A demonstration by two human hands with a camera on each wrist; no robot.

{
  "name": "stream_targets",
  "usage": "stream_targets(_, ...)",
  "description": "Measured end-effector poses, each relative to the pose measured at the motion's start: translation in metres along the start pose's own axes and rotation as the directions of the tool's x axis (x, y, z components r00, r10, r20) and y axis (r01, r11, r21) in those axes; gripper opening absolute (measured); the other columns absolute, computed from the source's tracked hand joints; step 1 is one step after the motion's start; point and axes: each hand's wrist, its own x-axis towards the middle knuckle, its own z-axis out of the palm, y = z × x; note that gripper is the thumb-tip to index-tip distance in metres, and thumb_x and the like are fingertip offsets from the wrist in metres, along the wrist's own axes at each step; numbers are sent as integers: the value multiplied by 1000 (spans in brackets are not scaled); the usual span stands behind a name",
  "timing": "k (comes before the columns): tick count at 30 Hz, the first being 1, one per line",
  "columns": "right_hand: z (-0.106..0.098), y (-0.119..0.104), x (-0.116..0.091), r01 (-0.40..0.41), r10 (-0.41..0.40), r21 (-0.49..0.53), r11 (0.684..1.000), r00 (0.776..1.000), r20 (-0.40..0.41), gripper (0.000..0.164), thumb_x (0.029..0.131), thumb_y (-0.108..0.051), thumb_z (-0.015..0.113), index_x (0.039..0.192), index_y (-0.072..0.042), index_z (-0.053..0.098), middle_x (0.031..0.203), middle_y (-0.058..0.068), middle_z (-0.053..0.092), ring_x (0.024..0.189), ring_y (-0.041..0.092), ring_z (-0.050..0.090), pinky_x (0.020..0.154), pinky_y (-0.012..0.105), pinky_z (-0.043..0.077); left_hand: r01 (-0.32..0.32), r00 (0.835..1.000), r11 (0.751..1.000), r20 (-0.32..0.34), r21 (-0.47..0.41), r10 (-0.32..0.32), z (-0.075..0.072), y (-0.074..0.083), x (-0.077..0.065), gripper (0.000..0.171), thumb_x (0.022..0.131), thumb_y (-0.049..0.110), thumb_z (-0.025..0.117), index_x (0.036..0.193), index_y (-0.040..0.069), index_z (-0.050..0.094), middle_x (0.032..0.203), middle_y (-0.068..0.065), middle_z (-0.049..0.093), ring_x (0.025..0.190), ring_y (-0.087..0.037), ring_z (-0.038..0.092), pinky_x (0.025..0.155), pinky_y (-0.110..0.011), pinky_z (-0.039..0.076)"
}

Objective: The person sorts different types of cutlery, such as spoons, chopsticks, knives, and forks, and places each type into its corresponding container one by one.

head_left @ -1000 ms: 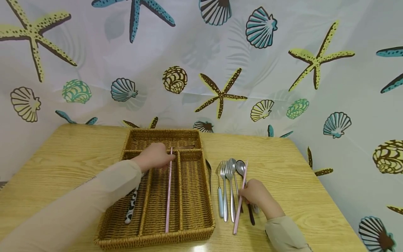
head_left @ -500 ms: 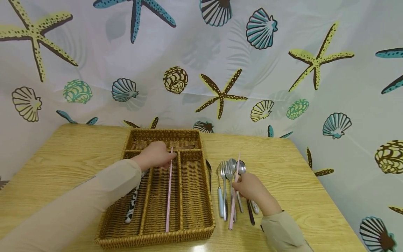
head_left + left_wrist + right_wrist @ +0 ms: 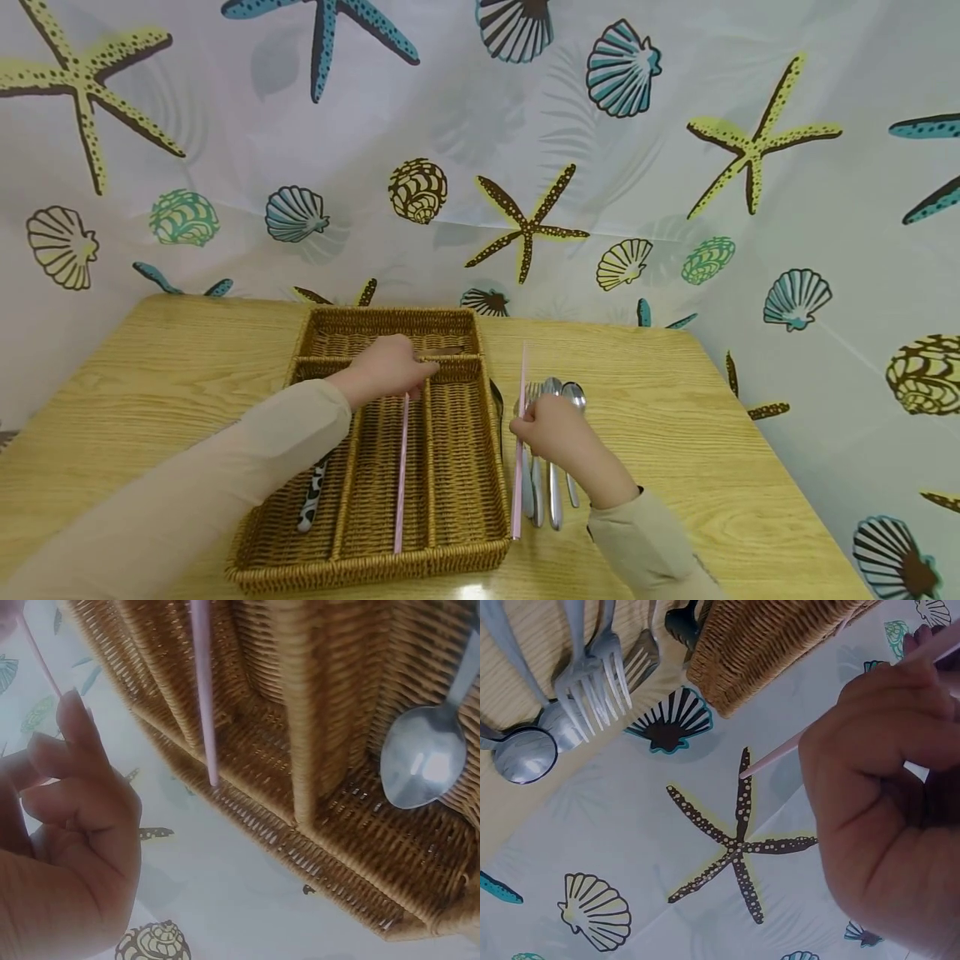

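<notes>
My right hand (image 3: 558,429) pinches a pink chopstick (image 3: 518,492), held steeply just right of the wicker cutlery basket (image 3: 367,573) and over the cutlery. A second pink chopstick (image 3: 401,492) lies lengthwise in the basket's middle compartment, its far end resting up on the divider in the left wrist view. Above that end hovers my left hand (image 3: 386,367), fingers loosely bent, with nothing held. In the left wrist view the left hand (image 3: 75,825) is apart from the lying chopstick (image 3: 204,690). A spoon (image 3: 425,754) with a black-and-white spotted handle sits in the left compartment.
Several forks (image 3: 592,675) and spoons (image 3: 573,395) lie on the wooden table (image 3: 660,400) right of the basket. A dark utensil (image 3: 497,408) lies along the basket's right wall. A brown piece (image 3: 442,351) is in the back compartment. A shell-patterned cloth (image 3: 360,125) hangs behind.
The right hand has carried its chopstick left, from over the spoons to beside the basket. The left hand has let go of the lying chopstick and shifted slightly right.
</notes>
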Motion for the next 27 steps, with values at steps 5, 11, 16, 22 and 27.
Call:
stream_targets(5,3,-12,-1,25,-25,-11,1000,1000,-12,45,87,-12,51,47,-17,30,42,-6,32,40,8,25,44,22,24,-16,1000,999,-4,-31,16,4,8,2,50,95,35,52,51,13,58,55,-2,65,39,-10,41,50,-24,39)
stream_targets(11,11,-28,1,111,-111,4,994,993,-39,45,85,-10,52,47,-17,29,42,-8,24,40,7,22,44,22,21,-58,998,994,-5,-93,58,15,22,3,53,93,43,53,49,13,59,53,0,63,39,-9,36,50,-23,38)
stream_targets(16,16,-40,0,153,-154,-5,988,987,-49,43,82,-9,53,47,-18,28,43,-10,23,39,6,21,42,20,19,-110,994,989,9,-102,111,20,34,2,52,91,39,57,46,14,55,46,3,55,37,-7,27,43,-21,29)
stream_targets(22,19,-48,-1,155,-155,-7,988,987,-50,41,80,-8,52,48,-17,27,44,-9,20,41,6,18,43,21,17,-104,994,988,26,-112,107,22,35,1,49,89,27,62,44,15,48,39,5,41,37,-7,23,42,-21,23)
stream_targets(27,22,-49,-2,205,-203,24,978,977,-61,47,89,-16,55,49,-18,29,44,-9,23,41,6,21,44,21,20,-72,996,989,48,-129,79,14,31,2,39,90,21,58,54,8,63,44,5,50,39,-7,36,48,-21,33)
